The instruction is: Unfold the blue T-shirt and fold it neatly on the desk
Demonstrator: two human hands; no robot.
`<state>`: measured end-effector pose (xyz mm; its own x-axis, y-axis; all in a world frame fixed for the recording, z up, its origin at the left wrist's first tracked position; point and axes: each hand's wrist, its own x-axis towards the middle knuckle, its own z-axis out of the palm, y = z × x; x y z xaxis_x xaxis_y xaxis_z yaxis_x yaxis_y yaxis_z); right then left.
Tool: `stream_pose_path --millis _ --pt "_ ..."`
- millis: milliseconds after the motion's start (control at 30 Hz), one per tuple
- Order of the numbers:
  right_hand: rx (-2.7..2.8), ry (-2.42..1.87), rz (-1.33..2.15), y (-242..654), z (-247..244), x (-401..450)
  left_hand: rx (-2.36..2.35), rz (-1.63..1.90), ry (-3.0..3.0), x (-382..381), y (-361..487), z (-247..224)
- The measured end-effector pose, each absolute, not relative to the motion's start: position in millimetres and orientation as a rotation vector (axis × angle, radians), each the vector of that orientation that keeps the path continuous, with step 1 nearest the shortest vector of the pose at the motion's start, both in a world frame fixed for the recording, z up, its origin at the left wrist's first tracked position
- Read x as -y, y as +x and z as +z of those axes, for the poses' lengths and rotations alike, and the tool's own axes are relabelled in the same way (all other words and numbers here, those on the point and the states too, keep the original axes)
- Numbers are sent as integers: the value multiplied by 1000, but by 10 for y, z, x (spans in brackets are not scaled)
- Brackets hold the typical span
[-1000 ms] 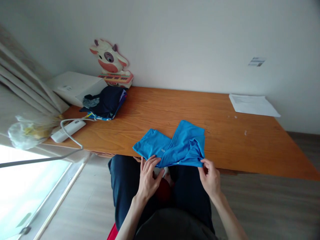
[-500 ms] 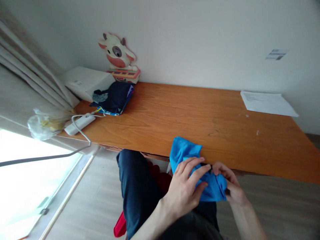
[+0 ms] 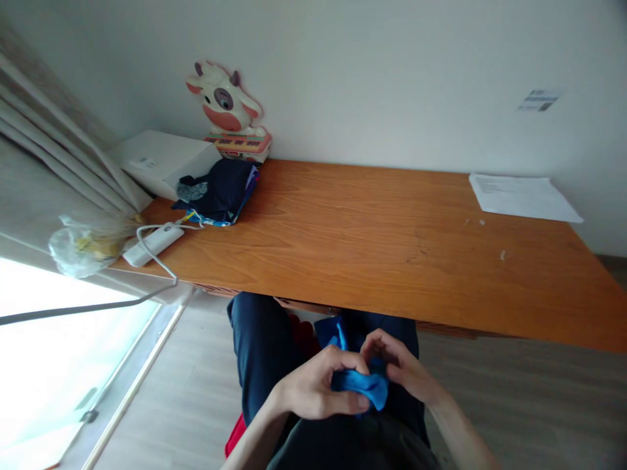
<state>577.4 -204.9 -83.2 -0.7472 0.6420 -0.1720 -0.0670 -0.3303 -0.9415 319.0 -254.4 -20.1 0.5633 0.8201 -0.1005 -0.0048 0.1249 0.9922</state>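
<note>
Before the counter (image 3: pixel 353 228), my left hand (image 3: pixel 313 385) holds one cloth (image 3: pixel 374 390); my right hand (image 3: pixel 402 365) touches it, its grip I can't tell.

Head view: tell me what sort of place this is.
Probably a room in a home: a cow-faced toy keyboard and a pile of dark cloth sit on a wooden table.

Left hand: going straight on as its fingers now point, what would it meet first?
Beyond the blue cloth the left hand holds, probably the right hand, though depth between them is unclear.
</note>
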Motion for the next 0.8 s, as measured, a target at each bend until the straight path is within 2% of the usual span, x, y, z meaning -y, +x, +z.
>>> stream_pose_path --millis 133,300,400,567,800 --pt "1805 -799 2224 5747 -980 2132 -656 896 1095 2716 2903 -190" --pt "2138 -856 1935 5605 -1106 2165 -645 1043 1081 2803 2655 -12" --pt "2029 -857 1922 5682 -1164 2029 -739 1078 1131 2857 2501 61" --pt "1526 -1009 1729 5978 -1089 1662 -744 1269 1053 3018 2259 -61" --pt "1771 -795 1952 5644 -1182 1913 -733 1407 792 3175 2233 -207"
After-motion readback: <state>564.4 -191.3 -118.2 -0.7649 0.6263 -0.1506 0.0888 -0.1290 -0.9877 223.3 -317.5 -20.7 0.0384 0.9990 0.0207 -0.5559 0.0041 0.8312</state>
